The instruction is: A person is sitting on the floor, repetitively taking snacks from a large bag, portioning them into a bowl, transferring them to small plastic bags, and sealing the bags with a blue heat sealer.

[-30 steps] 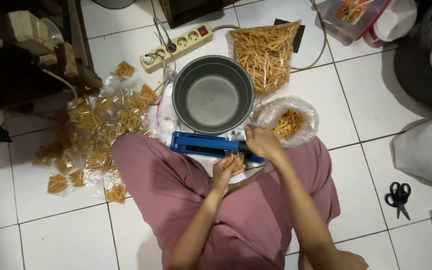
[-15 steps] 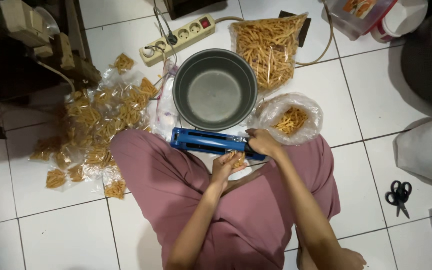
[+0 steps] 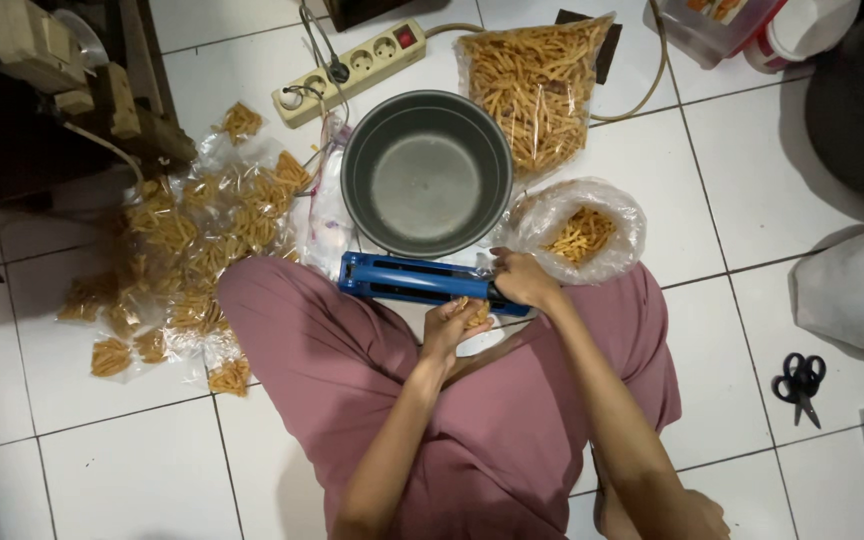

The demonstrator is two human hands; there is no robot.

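White floor tiles (image 3: 282, 470) fill the view from above, with a person seated cross-legged in pink trousers. Across the lap lies a blue heat sealer (image 3: 422, 283), its long axis running from nine o'clock to three o'clock, tilted slightly down at the right. The left hand (image 3: 449, 325) sits just below the sealer at six o'clock, fingers curled around a small clear snack packet (image 3: 474, 313) whose top edge reaches the sealer's bar. The right hand (image 3: 520, 277) is closed over the sealer's right end, at two o'clock from the left hand and touching the tool. An empty grey pot (image 3: 426, 172) stands at twelve o'clock, a pile of filled packets (image 3: 187, 240) at nine, an open bag of sticks (image 3: 580, 232) at two.
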